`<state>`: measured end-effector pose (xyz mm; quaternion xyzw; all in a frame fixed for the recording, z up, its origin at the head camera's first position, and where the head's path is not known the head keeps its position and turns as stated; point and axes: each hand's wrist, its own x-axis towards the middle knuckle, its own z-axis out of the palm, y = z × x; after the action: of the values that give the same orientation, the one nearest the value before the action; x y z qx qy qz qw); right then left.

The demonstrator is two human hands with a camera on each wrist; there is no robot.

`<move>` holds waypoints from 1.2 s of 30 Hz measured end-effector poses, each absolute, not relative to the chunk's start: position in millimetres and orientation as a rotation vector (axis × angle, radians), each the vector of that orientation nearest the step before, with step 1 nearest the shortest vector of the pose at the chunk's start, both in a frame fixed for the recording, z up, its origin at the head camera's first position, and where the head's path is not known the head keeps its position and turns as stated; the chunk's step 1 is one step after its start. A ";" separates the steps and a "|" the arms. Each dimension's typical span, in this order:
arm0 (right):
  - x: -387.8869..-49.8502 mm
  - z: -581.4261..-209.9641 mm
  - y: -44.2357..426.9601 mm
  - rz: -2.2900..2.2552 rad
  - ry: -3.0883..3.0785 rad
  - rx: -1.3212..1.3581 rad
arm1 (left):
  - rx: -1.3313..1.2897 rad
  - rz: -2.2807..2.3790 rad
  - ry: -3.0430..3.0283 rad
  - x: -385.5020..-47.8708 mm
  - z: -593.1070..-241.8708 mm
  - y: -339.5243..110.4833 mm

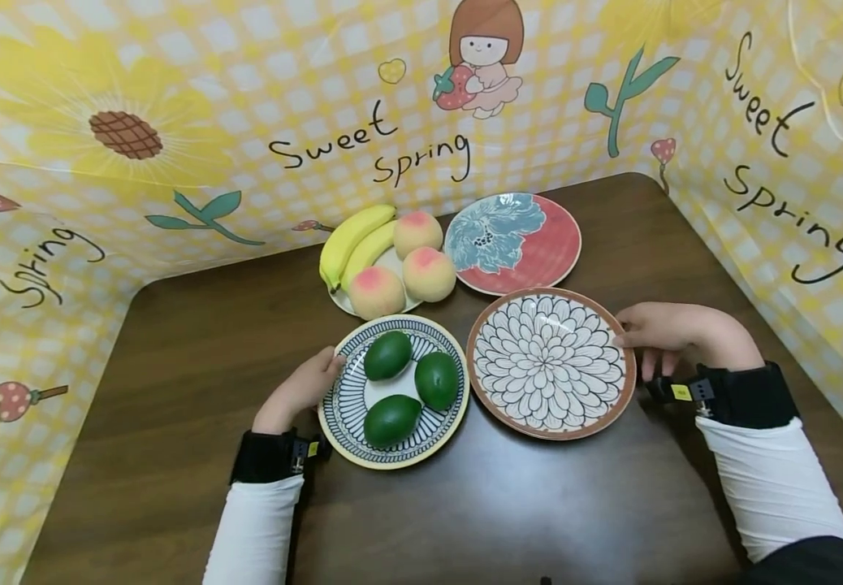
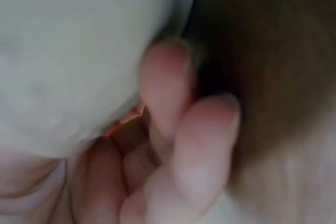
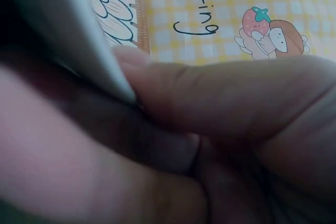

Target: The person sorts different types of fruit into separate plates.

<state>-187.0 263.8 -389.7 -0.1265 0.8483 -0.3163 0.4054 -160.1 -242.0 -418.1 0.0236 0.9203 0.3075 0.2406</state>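
My left hand grips the left rim of a blue-and-white patterned plate with a yellow edge. On that plate lie three dark green avocados. The left wrist view shows curled fingers against the plate's pale underside. At the right, my right hand pinches the rim of a brown-edged plate with a black-and-white petal pattern and nothing on it. In the right wrist view the thumb lies over its rim and the fingers are beneath. The two plates stand side by side, close together.
Behind them, a small pale plate bears yellow bananas and three peaches. A red plate with a blue flower stands to its right. Yellow checked cloth walls the back and sides of the brown table.
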 end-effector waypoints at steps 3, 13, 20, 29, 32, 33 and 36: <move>-189.5 -392.1 260.8 -0.802 2.136 -0.358 | 0.078 0.769 2.515 -160.6 -411.7 -243.4; -184.6 -399.5 265.6 -0.845 2.128 -0.356 | 0.069 0.505 2.626 -194.8 -364.1 -221.9; -187.2 -403.3 260.1 -0.847 2.106 -0.411 | 0.200 0.557 2.719 -234.0 -343.0 -191.1; -186.1 -401.5 249.3 -0.908 2.111 -0.407 | 0.382 0.368 2.666 -265.0 -340.7 -175.4; -185.0 -401.4 249.3 -0.923 2.115 -0.351 | 0.413 0.383 2.635 -270.2 -346.3 -170.8; -185.0 -401.3 249.8 -0.927 2.118 -0.339 | 0.417 0.385 2.624 -271.5 -348.3 -169.3; -185.3 -400.4 252.1 -0.935 2.132 -0.332 | 0.438 0.378 2.610 -274.9 -353.1 -165.4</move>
<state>-185.3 252.1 -400.4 -0.1303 0.8369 -0.3669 0.3847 -274.9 -165.4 -353.1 0.1595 0.9497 0.1376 0.2317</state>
